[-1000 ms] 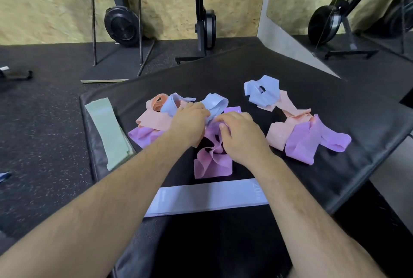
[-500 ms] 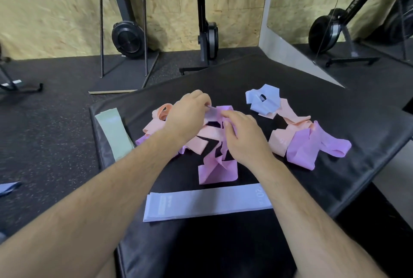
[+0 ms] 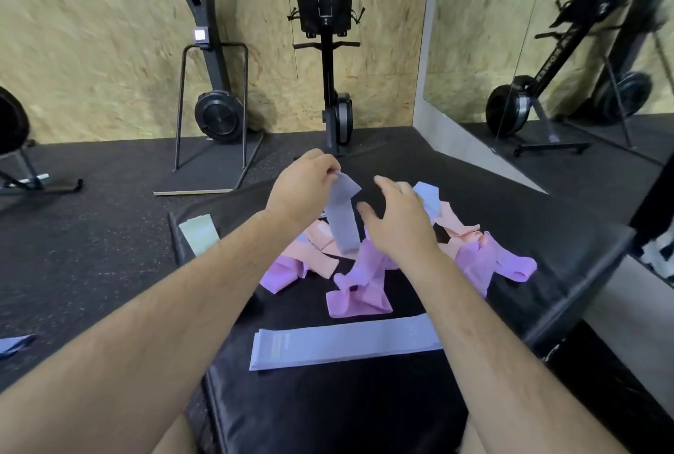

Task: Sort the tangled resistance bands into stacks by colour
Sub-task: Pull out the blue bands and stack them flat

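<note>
Chipboard wall (image 3: 109,52) and black rubber gym floor (image 3: 91,234) behind; upright rowing machines parked against the wall. Black padded mat (image 3: 364,410) fills the foreground and serves as the work surface. At the mat's centre: main tangle of peach and purple elastic bands (image 3: 364,275), loops crossed over each other. Toward the mat's right side: second, smaller knot of pale blue, peach and purple bands (image 3: 485,260). Near the mat's front edge: flat blue-grey band stack (image 3: 343,344), laid out straight. At the mat's left edge: flat pale green band (image 3: 200,238), alone. Above the mat's centre, left hand (image 3: 302,191) pinches the top end of a blue-grey band (image 3: 341,223), which hangs down with its lower end touching the central tangle; whether that end is free of the peach loops cannot be told. Right hand (image 3: 397,220) hovers just beside it, fingers spread, holding nothing. Risks, as judged: if the lower end is caught, lifting higher would drag peach loops along and tighten the knot; a stretched band could slip the pinch and snap back into the pile; a careless drop could skew the front stack.
</note>
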Available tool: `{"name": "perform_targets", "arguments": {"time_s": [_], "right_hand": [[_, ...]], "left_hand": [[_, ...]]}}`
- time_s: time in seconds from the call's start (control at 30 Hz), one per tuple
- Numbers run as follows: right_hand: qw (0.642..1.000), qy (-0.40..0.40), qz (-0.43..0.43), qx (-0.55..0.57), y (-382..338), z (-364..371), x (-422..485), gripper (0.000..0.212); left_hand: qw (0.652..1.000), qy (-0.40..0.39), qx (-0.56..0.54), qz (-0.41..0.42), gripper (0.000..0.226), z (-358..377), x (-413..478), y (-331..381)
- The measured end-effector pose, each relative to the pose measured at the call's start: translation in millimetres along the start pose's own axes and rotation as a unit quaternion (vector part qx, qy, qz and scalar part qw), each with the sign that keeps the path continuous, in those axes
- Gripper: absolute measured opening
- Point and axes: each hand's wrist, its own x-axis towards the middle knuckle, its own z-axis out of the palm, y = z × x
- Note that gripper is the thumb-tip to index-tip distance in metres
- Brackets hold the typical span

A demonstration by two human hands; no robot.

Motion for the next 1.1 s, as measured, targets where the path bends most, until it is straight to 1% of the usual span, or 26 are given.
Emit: {"name": "perform_targets", "arguments": {"time_s": [0.07,0.1,0.2,0.23,0.3,0.37,0.43,0.47,0.6,0.67,0.8,0.9,0.97,1.03,1.1], "right_hand": [[0.996,-0.004,-0.025,0.082,-14,-10,4,0.055],[0.993,-0.003,-0.031,0.110,-20,-16,4,0.047],[0.988,0.039,-0.056,0.142,-34,-32,2,0.009],[0.986,0.050,-0.063,0.144,-39,-39,-1,0.004],[0.986,0.042,-0.074,0.144,-48,-54,-8,0.005],[0.985,0.005,-0.081,0.152,-58,-69,-21,0.007],[0.982,-0.040,-0.078,0.169,-67,-81,-36,0.010],[0.980,-0.050,-0.079,0.173,-70,-86,-43,0.009],[0.979,-0.026,-0.107,0.173,-79,-99,-69,0.002],[0.973,-0.023,-0.124,0.194,-84,-104,-81,0.002],[0.953,-0.039,-0.146,0.263,-93,-115,-105,0.004],[0.925,-0.033,-0.118,0.358,-92,-119,-122,0.018],[0.909,-0.061,-0.084,0.404,-88,-116,-134,0.017],[0.902,-0.097,-0.068,0.414,-81,-108,-144,0.017],[0.905,-0.112,-0.063,0.405,-74,-100,-152,0.018]], "left_hand": [[0.999,0.023,-0.024,0.014,0.021,-11,-4,8],[0.998,0.035,-0.038,0.022,0.020,-17,-7,11],[0.994,0.063,-0.076,0.036,0.018,-38,-15,22],[0.993,0.069,-0.084,0.039,0.019,-46,-19,25],[0.991,0.075,-0.097,0.047,0.027,-61,-30,30],[0.990,0.074,-0.107,0.050,0.030,-76,-43,34],[0.990,0.072,-0.113,0.045,0.024,-89,-58,38],[0.990,0.069,-0.113,0.042,0.021,-96,-65,40],[0.992,0.027,-0.119,0.020,0.004,-113,-102,46],[0.991,0.016,-0.132,0.029,0.008,-120,-118,51],[0.969,0.010,-0.245,0.014,0.011,-136,-143,71],[0.949,0.030,-0.311,-0.029,0.012,-138,-158,78],[0.939,0.042,-0.338,-0.049,0.013,-136,-169,80],[0.931,0.043,-0.359,-0.060,0.012,-131,-181,81],[0.928,0.027,-0.366,-0.071,0.010,-124,-191,82]]}}
